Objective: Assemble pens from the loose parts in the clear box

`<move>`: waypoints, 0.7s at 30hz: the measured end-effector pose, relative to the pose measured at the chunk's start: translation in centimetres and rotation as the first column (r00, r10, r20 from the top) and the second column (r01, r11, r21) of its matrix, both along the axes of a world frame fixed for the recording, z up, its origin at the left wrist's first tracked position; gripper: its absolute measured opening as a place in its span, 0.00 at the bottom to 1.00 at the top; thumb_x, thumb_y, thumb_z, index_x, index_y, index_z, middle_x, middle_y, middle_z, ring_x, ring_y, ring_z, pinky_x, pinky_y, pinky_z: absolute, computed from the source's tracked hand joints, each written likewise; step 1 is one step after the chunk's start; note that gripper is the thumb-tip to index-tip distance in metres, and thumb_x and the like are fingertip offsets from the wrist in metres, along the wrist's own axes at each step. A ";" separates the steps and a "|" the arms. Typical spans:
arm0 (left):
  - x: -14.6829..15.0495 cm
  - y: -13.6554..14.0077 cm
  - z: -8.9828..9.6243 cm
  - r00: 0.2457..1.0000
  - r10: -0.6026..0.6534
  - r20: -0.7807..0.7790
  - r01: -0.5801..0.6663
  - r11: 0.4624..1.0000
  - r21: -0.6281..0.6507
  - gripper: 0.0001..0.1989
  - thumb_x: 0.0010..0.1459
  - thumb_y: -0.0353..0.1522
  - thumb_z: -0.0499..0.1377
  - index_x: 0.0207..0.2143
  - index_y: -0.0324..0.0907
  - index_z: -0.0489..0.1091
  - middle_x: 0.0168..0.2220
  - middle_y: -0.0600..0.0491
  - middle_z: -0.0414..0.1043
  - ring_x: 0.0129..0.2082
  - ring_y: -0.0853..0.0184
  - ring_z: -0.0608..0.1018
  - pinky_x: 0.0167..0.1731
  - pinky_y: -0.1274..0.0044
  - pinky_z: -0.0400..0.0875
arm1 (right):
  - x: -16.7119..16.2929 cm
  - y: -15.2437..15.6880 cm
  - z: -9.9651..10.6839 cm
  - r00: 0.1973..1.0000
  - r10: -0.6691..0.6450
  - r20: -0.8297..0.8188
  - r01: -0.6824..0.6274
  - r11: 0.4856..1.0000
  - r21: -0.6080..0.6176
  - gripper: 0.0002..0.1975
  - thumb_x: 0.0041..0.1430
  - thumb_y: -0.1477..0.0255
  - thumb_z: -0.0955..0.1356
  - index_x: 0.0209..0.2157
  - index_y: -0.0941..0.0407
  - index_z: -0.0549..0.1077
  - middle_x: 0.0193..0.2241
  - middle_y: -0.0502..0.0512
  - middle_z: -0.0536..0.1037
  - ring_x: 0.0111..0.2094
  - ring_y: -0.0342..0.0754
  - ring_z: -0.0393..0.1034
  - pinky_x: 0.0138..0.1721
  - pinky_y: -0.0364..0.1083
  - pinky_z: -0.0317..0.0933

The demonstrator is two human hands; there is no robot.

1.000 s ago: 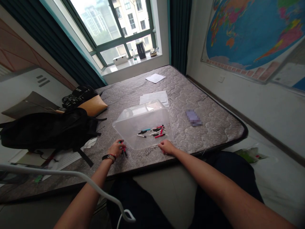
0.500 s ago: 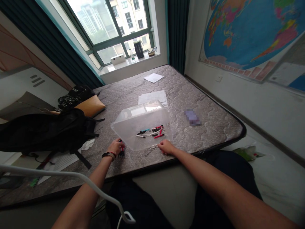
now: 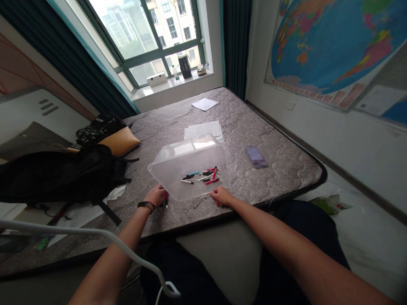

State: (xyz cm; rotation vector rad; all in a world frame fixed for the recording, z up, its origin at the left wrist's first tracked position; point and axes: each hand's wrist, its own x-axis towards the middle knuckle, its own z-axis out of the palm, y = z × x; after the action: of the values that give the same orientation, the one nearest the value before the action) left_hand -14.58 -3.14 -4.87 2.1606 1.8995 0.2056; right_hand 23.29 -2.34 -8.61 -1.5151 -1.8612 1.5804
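My left hand (image 3: 155, 196) is closed around a bunch of pens (image 3: 165, 199), red and dark, whose tips point down to the mattress at the box's left front. Most of the bunch is hidden behind my fingers. My right hand (image 3: 221, 196) pinches the end of a thin pale stick (image 3: 205, 195), perhaps a pen or refill, just by the front rim. Between both hands lies a translucent plastic box (image 3: 168, 169). Inside it are several loose pens (image 3: 203, 178) in red, black, white and blue.
The quilted mattress (image 3: 280, 169) is the work surface. Papers (image 3: 205, 129) lie behind the box, and a blurred phone-like object (image 3: 256, 156) to its right. At left are a black backpack (image 3: 79, 173) and a tan pouch (image 3: 119, 142). A white bent rod (image 3: 127, 250) crosses the lower left foreground.
My left hand has turned and shifted slightly to the right, so the pens at it sit differently and show less. My right hand and the box stay where they were.
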 end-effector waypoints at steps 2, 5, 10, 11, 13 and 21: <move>-0.4 -0.6 0.3 1.000 0.010 -0.014 -0.010 1.000 0.018 0.13 0.52 0.28 0.54 0.35 0.45 0.78 0.49 0.50 0.75 0.51 0.59 0.75 0.54 0.70 0.67 | 0.0 0.0 0.0 1.000 0.002 -0.004 -0.002 1.000 -0.002 0.16 0.58 0.69 0.63 0.17 0.57 0.64 0.12 0.48 0.69 0.10 0.38 0.59 0.14 0.38 0.48; -1.0 -1.8 1.0 0.983 0.181 0.013 -0.180 0.964 0.194 0.15 0.56 0.30 0.51 0.41 0.44 0.75 0.49 0.49 0.74 0.52 0.60 0.73 0.55 0.68 0.65 | 0.0 0.0 0.0 1.000 -0.006 -0.013 0.006 1.000 -0.007 0.16 0.58 0.69 0.63 0.18 0.57 0.64 0.12 0.48 0.69 0.10 0.38 0.59 0.14 0.38 0.48; 1.7 -5.8 2.2 0.918 0.345 0.197 -0.397 0.807 0.436 0.16 0.60 0.31 0.48 0.45 0.41 0.72 0.43 0.48 0.75 0.44 0.62 0.76 0.48 0.71 0.69 | 0.0 0.0 0.1 1.000 -0.008 -0.014 0.008 1.000 -0.002 0.16 0.58 0.69 0.63 0.17 0.57 0.64 0.11 0.48 0.68 0.10 0.39 0.60 0.14 0.38 0.49; 3.0 -6.7 2.3 0.929 0.305 0.208 -0.368 0.824 0.431 0.15 0.60 0.31 0.48 0.45 0.41 0.72 0.43 0.49 0.75 0.43 0.62 0.76 0.46 0.72 0.70 | 0.0 0.0 0.1 1.000 -0.006 -0.012 0.006 1.000 0.002 0.16 0.58 0.69 0.64 0.17 0.57 0.64 0.11 0.48 0.68 0.10 0.39 0.60 0.14 0.37 0.49; 5.8 -8.2 2.4 0.950 0.228 0.213 -0.299 0.862 0.409 0.15 0.60 0.31 0.49 0.45 0.42 0.72 0.43 0.49 0.74 0.43 0.63 0.76 0.46 0.73 0.69 | 0.0 0.0 0.0 1.000 -0.003 -0.005 0.003 1.000 0.016 0.17 0.58 0.69 0.64 0.17 0.57 0.64 0.12 0.48 0.68 0.10 0.38 0.60 0.14 0.37 0.49; 15.8 -6.1 1.4 0.979 -0.068 0.192 0.038 0.987 0.157 0.14 0.63 0.35 0.50 0.47 0.45 0.72 0.38 0.50 0.77 0.34 0.66 0.77 0.38 0.74 0.71 | -0.1 -0.2 -0.1 1.000 -0.017 -0.009 0.017 0.999 0.044 0.18 0.59 0.68 0.63 0.16 0.58 0.65 0.12 0.49 0.69 0.11 0.38 0.60 0.15 0.37 0.51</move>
State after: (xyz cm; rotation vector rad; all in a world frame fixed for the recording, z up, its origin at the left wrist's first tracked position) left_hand 1.25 -9.23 -3.48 2.1906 1.7652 0.5501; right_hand 23.22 -2.52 -8.68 -1.4988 -1.8608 1.5264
